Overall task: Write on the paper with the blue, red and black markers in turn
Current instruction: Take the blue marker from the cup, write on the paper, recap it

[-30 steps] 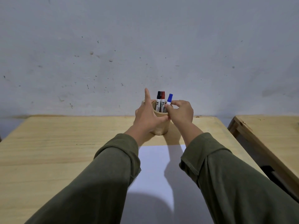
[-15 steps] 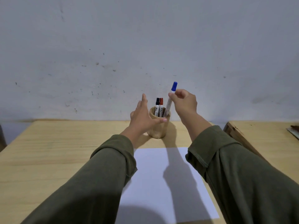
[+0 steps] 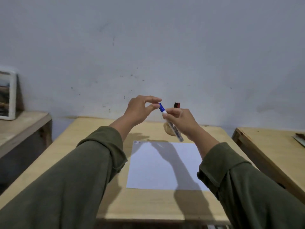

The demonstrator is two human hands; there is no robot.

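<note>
My right hand [image 3: 182, 122] grips the blue marker [image 3: 171, 123] by its barrel, raised above the far edge of the white paper [image 3: 162, 164], its blue cap tilted up and to the left. The thumb and forefinger of my left hand [image 3: 140, 111] touch the tip of that cap. Behind my right hand the wooden pen cup [image 3: 168, 129] is mostly hidden. The tops of the black marker [image 3: 175, 104] and red marker [image 3: 178, 105] stick out above my knuckles.
The paper lies on a light wooden table [image 3: 92, 146] against a grey wall. A second wooden table [image 3: 270, 146] stands to the right, and a lower bench [image 3: 21, 126] with a white framed picture [image 3: 7, 95] on the left.
My right hand has lifted the blue marker out of the cup and brought it towards me. My left hand has left the cup and come to the marker's cap.
</note>
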